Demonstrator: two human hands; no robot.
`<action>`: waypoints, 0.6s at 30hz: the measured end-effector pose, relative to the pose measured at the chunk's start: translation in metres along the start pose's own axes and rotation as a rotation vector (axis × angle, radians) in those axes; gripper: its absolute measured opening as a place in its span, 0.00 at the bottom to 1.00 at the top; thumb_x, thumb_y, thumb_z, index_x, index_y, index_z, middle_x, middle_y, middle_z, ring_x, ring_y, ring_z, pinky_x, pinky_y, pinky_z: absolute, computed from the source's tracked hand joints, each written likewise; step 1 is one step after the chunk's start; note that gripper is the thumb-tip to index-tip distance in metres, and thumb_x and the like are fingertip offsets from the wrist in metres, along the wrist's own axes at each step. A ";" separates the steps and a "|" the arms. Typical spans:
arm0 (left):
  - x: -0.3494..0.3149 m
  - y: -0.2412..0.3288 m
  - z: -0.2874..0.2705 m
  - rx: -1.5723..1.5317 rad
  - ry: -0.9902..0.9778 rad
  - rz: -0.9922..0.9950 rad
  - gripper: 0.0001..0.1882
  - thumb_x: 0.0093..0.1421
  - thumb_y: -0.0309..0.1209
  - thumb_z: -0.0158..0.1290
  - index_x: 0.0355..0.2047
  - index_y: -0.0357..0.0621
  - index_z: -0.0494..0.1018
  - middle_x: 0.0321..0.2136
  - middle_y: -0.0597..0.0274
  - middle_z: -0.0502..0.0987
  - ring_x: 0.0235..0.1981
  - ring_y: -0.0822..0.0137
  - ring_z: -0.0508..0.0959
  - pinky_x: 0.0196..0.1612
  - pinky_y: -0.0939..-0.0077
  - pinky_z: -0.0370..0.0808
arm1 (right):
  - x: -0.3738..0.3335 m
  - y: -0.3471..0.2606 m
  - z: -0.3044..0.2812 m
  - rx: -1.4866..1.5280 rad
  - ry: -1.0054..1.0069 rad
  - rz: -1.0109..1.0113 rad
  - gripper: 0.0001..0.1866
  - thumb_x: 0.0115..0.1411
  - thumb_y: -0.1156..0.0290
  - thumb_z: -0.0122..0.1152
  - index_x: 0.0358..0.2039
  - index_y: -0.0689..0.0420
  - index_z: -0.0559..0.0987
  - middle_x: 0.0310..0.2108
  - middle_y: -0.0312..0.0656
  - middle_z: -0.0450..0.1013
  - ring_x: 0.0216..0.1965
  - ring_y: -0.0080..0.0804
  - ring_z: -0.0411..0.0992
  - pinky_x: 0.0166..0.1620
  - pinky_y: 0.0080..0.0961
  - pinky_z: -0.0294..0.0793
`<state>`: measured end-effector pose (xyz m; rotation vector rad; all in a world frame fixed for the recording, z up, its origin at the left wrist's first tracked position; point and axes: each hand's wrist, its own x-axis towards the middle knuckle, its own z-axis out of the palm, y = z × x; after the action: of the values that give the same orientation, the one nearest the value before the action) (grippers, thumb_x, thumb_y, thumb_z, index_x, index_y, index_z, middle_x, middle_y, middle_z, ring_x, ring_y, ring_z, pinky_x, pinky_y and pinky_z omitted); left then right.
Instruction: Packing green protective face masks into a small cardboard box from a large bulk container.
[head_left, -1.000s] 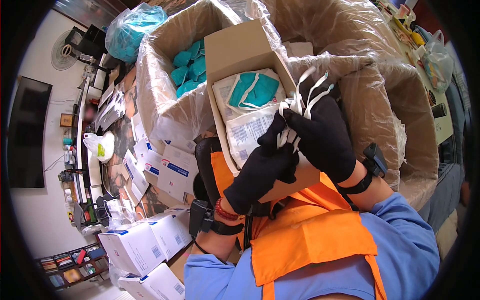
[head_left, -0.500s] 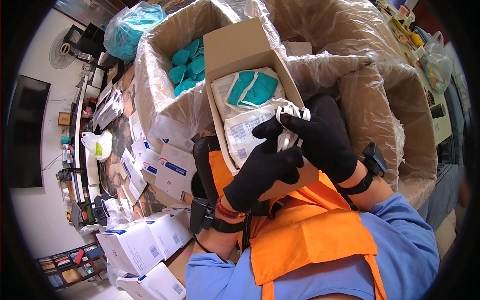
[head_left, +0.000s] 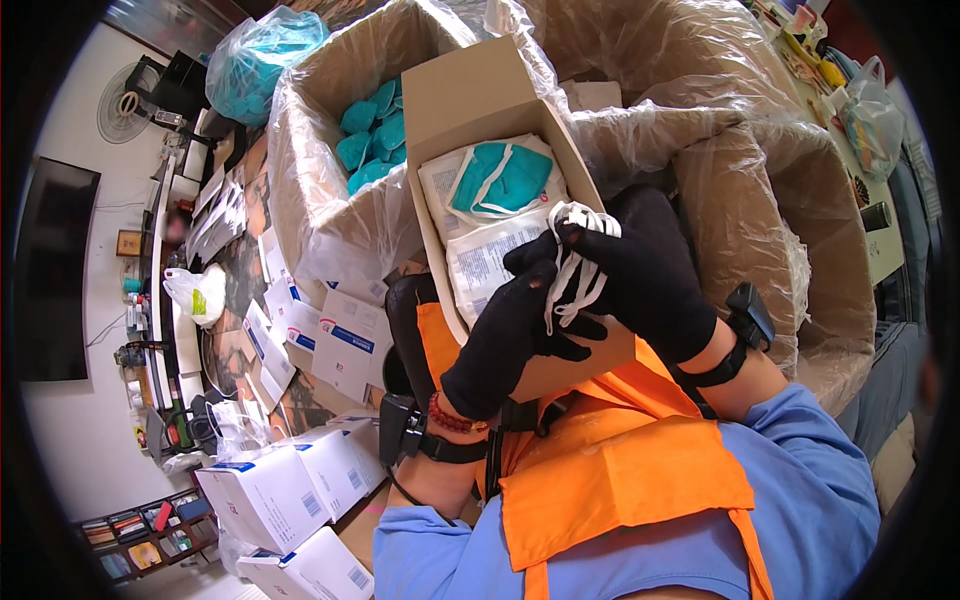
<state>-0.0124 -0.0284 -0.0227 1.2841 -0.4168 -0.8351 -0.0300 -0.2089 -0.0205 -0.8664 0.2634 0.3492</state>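
Both of my hands wear black gloves and meet over the near end of an open cardboard box on my lap. A bundle of white elastic straps runs between them. My right hand grips the bundle near its upper loops. Lower down, my left hand holds the straps on their left side, some of its fingers spread beneath them. What the straps are fixed to is hidden. Inside the box, a teal face mask with white straps lies on white printed packets.
Plastic-lined cartons stand ahead and right; the left carton holds teal masks. Beyond it sits a plastic bag of teal items. Flat white boxes lie on the left floor, with assembled white boxes nearer me.
My left hand has shifted and turned slightly, its fingers now lower and behind the straps. More of the strap loops show, hanging down between my hands. My right hand stays nearly in place.
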 end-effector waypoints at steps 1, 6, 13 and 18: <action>0.000 -0.002 -0.001 0.000 0.002 0.000 0.16 0.70 0.32 0.42 0.54 0.36 0.66 0.43 0.51 0.77 0.41 0.58 0.81 0.37 0.67 0.82 | -0.002 -0.007 0.005 0.013 -0.061 0.023 0.17 0.66 0.63 0.53 0.47 0.63 0.76 0.36 0.41 0.78 0.36 0.24 0.77 0.39 0.19 0.76; 0.004 0.008 0.001 -0.382 0.139 -0.239 0.18 0.68 0.34 0.46 0.55 0.38 0.65 0.44 0.52 0.76 0.40 0.57 0.81 0.37 0.67 0.82 | -0.001 -0.001 0.001 0.003 -0.131 0.047 0.14 0.66 0.65 0.54 0.45 0.62 0.76 0.35 0.39 0.78 0.35 0.24 0.77 0.40 0.20 0.75; 0.005 0.000 0.002 -0.267 0.180 -0.220 0.18 0.67 0.31 0.46 0.54 0.37 0.66 0.42 0.52 0.77 0.39 0.58 0.82 0.39 0.70 0.82 | -0.003 -0.004 0.004 -0.066 -0.084 -0.032 0.13 0.66 0.67 0.54 0.46 0.61 0.76 0.37 0.38 0.77 0.35 0.23 0.76 0.38 0.18 0.76; 0.001 0.005 0.003 -0.262 0.148 -0.286 0.16 0.67 0.31 0.45 0.50 0.34 0.70 0.42 0.49 0.77 0.39 0.59 0.81 0.40 0.71 0.81 | -0.002 -0.013 0.006 -0.213 -0.077 -0.177 0.12 0.66 0.69 0.53 0.45 0.61 0.76 0.36 0.38 0.77 0.33 0.22 0.76 0.35 0.19 0.75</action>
<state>-0.0118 -0.0309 -0.0172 1.1644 -0.0020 -0.9913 -0.0264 -0.2127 -0.0070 -1.0751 0.0772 0.2474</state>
